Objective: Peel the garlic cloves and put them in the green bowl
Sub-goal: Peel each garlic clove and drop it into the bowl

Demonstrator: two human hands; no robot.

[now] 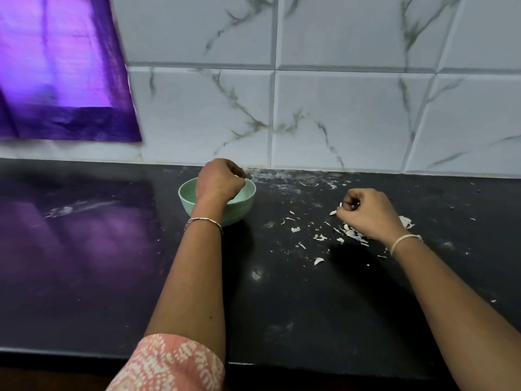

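The green bowl [186,197] stands on the black counter near the back wall. My left hand [218,183] hovers over the bowl with its fingers curled, and a pale bit of a garlic clove [236,176] shows between its fingertips. The bowl's inside is mostly hidden by that hand. To the right, my right hand [366,211] rests low on the counter and pinches a small pale garlic piece [340,205]. A second pale piece [333,213] lies just beside its fingers. A heap of white garlic skins [351,234] sits under and around the right hand.
Loose skin flakes [318,261] are scattered on the black counter [282,306] between the bowl and my right hand. A tiled wall [338,108] closes the back. A purple curtain [56,80] hangs at the upper left. The counter's front edge runs along the bottom.
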